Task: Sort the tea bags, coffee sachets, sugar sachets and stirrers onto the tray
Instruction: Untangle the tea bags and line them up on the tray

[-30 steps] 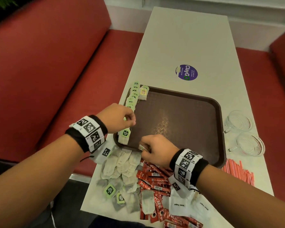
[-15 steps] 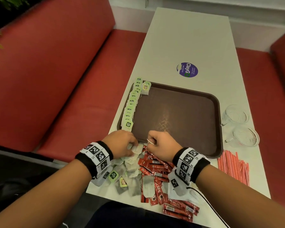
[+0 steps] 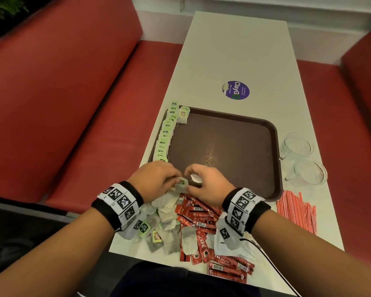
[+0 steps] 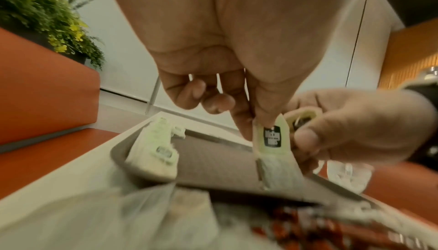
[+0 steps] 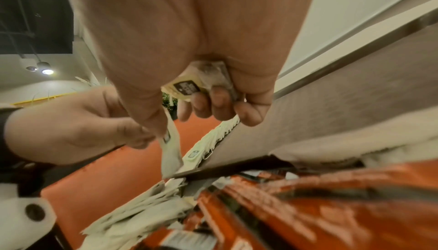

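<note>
Left hand [image 3: 156, 181] pinches a green-tagged tea bag [image 4: 272, 141] by its tag, right hand [image 3: 206, 181] curls its fingers round a second tea bag [image 5: 192, 85], both at the brown tray [image 3: 272, 163]'s near edge, above the loose pile.
</note>
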Demonstrator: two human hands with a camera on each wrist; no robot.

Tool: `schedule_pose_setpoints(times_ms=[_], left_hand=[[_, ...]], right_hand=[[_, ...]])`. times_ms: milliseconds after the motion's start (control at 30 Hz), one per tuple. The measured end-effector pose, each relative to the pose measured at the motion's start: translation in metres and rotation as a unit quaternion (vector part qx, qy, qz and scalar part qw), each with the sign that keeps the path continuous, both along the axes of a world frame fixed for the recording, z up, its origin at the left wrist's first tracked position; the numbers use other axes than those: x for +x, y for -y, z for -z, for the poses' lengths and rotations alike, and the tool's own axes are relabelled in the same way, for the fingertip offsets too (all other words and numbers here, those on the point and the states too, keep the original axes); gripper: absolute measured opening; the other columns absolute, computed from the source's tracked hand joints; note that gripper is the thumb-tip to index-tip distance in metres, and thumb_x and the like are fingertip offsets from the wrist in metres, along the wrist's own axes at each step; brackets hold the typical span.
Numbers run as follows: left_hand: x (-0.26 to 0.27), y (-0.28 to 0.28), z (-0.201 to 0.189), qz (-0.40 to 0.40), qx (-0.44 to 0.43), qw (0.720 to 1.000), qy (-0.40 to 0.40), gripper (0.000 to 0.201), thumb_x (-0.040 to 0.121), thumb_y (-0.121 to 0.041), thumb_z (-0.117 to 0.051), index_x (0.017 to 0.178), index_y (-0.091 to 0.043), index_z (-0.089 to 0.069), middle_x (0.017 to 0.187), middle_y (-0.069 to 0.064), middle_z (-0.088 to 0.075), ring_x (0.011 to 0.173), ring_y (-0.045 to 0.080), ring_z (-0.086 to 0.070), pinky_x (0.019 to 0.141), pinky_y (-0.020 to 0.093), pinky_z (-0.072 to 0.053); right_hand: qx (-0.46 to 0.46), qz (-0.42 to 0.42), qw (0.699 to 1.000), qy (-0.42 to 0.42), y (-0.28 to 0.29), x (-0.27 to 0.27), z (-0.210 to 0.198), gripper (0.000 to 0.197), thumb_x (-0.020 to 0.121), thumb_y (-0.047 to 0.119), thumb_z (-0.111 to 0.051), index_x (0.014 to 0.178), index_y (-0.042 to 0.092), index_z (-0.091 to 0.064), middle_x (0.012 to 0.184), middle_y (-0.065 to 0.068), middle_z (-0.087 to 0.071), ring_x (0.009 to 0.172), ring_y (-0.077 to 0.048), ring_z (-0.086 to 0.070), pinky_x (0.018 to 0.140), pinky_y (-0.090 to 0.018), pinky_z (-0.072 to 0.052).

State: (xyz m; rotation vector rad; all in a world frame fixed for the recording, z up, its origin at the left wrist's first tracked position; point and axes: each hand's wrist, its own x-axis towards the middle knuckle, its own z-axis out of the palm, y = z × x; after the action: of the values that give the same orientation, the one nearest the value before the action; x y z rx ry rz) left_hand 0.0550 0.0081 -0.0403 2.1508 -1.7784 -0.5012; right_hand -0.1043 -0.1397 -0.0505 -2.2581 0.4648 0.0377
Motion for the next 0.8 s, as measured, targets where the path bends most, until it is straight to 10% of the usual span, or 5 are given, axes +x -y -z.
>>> schedule_pose_setpoints(times_ms=[433, 600, 700, 800], left_hand=[[0.01, 0.032, -0.041, -0.051, -0.109, 0.99, -0.074, 0.014, 0.088, -0.032, -0.073, 0.102, -0.03, -0.07, 0.085, -0.016, -0.064, 0.071, 0.002, -0.052, 0.067, 0.028, -0.048], [0.02, 0.046, -0.03, -0.106, -0.062, 0.982, -0.142, 0.009, 0.09, -0.029, -0.071, 0.098, -0.025, -0.073, 0.076, -0.007, -0.066, 0.07, 0.015, -0.059, 0.067, 0.038, -0.052], [0.04, 0.065, -0.028, -0.143, -0.05, 0.979, -0.14, 0.003, 0.091, -0.03, -0.069, 0.092, -0.028, -0.072, 0.074, -0.009, -0.066, 0.067, 0.01, -0.058, 0.065, 0.03, -0.05], [0.073, 0.095, -0.024, -0.2, -0.034, 0.975, -0.09, 0.012, 0.091, -0.035, -0.069, 0.08, -0.031, -0.066, 0.074, -0.011, -0.064, 0.068, 0.008, -0.057, 0.063, 0.025, -0.043]], right_hand=[[-0.032, 0.046, 0.992, 0.113, 0.02, 0.021, -0.007, 0.018, 0.091, 0.035, -0.07, 0.076, 0.028, -0.062, 0.077, 0.004, -0.059, 0.07, -0.01, -0.054, 0.062, -0.02, -0.039], [-0.016, 0.067, 0.992, 0.108, 0.027, 0.025, -0.008, 0.014, 0.092, 0.032, -0.07, 0.089, 0.018, -0.066, 0.082, 0.002, -0.062, 0.075, -0.013, -0.056, 0.066, -0.027, -0.042], [0.018, 0.106, 0.991, 0.075, 0.032, 0.028, -0.013, 0.028, 0.094, 0.032, -0.065, 0.119, 0.02, -0.058, 0.094, 0.004, -0.066, 0.084, -0.012, -0.061, 0.073, -0.028, -0.049], [0.064, 0.135, 0.986, 0.069, 0.037, 0.028, -0.017, 0.026, 0.094, 0.018, -0.059, 0.115, 0.021, -0.043, 0.085, 0.002, -0.06, 0.068, -0.01, -0.057, 0.062, -0.025, -0.045]])
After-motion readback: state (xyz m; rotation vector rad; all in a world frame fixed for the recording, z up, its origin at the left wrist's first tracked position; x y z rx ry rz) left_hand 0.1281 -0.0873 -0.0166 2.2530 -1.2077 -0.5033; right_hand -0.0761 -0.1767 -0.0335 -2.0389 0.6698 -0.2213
